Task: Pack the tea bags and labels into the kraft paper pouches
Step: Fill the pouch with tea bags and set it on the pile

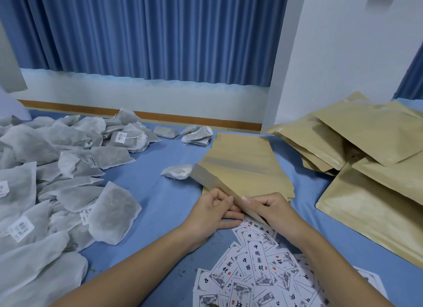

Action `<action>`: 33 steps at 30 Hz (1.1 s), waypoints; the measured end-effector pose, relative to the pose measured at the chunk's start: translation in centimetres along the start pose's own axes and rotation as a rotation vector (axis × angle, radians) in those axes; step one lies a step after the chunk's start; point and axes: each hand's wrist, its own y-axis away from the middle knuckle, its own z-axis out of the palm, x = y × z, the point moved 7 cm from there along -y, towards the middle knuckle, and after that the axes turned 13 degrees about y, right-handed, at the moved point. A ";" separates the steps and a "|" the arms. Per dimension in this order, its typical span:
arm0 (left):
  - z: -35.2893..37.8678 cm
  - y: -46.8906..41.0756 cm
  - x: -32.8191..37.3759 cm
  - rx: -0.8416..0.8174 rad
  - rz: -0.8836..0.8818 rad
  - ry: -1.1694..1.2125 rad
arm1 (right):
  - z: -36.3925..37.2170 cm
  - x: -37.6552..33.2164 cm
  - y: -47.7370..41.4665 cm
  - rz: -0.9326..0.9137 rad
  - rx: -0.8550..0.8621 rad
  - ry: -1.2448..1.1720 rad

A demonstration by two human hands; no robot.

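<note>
One kraft paper pouch (pixel 214 181) is lifted edge-on over the blue table, its near end gripped between both hands. My left hand (pixel 216 209) holds it from the left side with curled fingers. On its right side my right hand (pixel 271 207) pinches it, thumb on top. Under it lies a flat stack of empty pouches (pixel 246 160). Several grey-white tea bags (pixel 68 169) are heaped at the left, and one crumpled tea bag (pixel 177 171) lies beside the stack. Printed white labels (pixel 256 277) are spread near the front edge.
A loose pile of kraft pouches (pixel 366 153) fills the right side of the blue table (pixel 160 201). Two more tea bags (pixel 198 135) lie at the back. Blue curtains and a white pillar (pixel 320 66) stand behind the table.
</note>
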 end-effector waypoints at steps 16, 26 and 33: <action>0.2 0.1 0.1 -0.009 0.003 -0.013 | 0.2 -0.6 0.3 0.043 -0.016 -0.016; -0.5 0.0 0.0 0.154 -0.071 0.015 | 0.8 -1.5 0.4 -0.112 0.114 0.327; -0.2 0.6 0.1 0.118 0.012 -0.211 | 1.3 -2.8 0.7 -0.157 0.126 0.659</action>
